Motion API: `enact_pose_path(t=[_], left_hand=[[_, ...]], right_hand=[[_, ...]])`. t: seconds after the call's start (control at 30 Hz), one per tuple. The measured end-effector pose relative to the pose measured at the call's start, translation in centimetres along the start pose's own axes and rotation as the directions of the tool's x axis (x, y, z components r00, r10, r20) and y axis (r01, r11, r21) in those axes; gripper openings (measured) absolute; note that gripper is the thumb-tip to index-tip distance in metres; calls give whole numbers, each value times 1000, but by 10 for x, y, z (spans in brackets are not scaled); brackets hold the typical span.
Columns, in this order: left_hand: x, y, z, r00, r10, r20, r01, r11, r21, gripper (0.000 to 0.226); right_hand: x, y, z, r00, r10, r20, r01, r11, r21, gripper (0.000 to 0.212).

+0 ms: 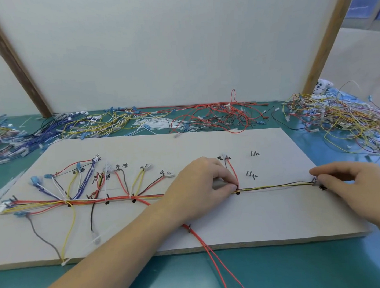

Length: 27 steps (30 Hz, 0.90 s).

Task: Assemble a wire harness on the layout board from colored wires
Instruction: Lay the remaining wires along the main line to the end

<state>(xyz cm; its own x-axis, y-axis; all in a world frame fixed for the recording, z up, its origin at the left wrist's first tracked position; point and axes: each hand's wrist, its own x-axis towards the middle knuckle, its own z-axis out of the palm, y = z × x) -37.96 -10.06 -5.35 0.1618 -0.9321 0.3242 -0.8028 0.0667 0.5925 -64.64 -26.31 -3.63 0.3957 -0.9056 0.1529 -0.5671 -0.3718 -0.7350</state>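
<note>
Layout board (276,216) lies flat on the desk (147,278), its harness (121,198) fanning red, yellow and blue branches leftward. Left hand (200,183) pinches the trunk; right hand (349,179) pinches its far end, hiding the connector there.

Worktop: teal green table surface (191,273), matte, evenly lit by soft diffuse light with only faint shadows. Backdrop: a large off-white partition panel (168,46) standing upright at the table's far edge, flanked by two brown wooden posts, the left post (13,58) and the right post (328,37), each leaning outward toward the top in this wide-angle view. Surroundings: pale wall (360,53) beyond the right post, with a bluish window area (366,0) in the upper right corner.
</note>
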Motion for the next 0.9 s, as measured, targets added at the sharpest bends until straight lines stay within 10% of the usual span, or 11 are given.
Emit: enact_pose_path(t=[0.9], left_hand=[[-2,0,3,997,74,21,-75,995,71,17]], right_hand=[[47,-25,-8,948,36,316,93,918,-385,28]])
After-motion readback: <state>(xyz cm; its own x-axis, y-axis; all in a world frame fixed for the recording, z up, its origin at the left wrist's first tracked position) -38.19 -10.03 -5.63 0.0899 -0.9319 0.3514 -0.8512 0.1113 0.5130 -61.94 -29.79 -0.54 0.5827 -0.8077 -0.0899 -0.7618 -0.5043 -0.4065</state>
